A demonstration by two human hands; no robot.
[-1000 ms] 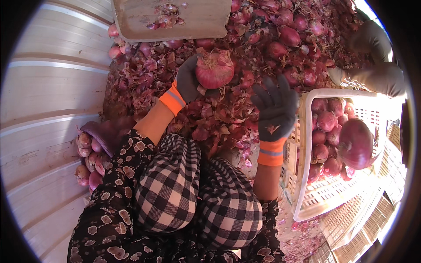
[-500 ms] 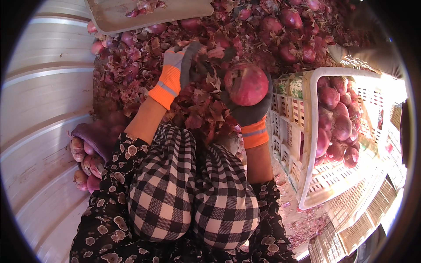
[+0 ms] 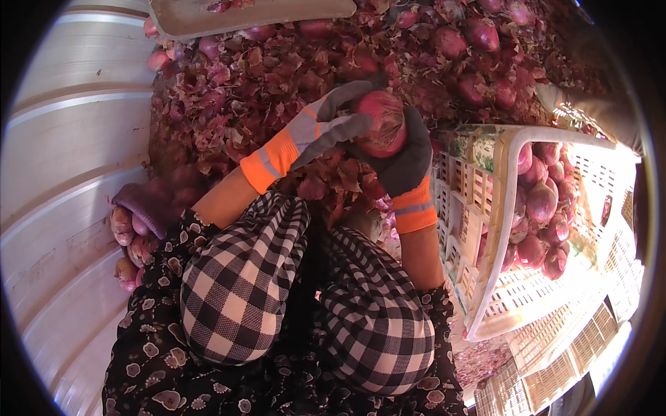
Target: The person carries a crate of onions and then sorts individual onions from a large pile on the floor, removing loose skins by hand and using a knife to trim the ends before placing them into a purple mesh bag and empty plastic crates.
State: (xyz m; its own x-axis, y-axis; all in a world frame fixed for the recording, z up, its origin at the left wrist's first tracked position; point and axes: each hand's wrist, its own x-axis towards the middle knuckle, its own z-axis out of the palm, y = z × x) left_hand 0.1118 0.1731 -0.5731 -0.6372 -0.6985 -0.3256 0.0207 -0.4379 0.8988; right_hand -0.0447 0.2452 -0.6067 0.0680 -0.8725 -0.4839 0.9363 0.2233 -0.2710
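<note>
A large red onion [image 3: 381, 125] is held between my two gloved hands, above a bed of loose red skins. My right hand [image 3: 409, 156], in a dark grey glove with an orange cuff, cups it from the right and below. Against its left side, the fingers and thumb of my left hand [image 3: 326, 125], in a grey and orange glove, close on the onion. Its upper left part is covered by those fingers. Papery onion skins [image 3: 257, 90] lie thickly all around, with whole onions [image 3: 482, 35] among them at the far right.
A white plastic crate [image 3: 479, 298] with red onions [image 3: 541, 201] stands at my right. More pale crates [image 3: 548, 360] lie beyond it. At the left, a purple mesh sack [image 3: 149, 204] of onions rests by a ribbed metal wall [image 3: 69, 166]. A shallow tray [image 3: 257, 21] sits at the far edge.
My left hand has moved right from the skins and closed on the onion. The onion has been turned in my right hand, and the view has shifted slightly.
</note>
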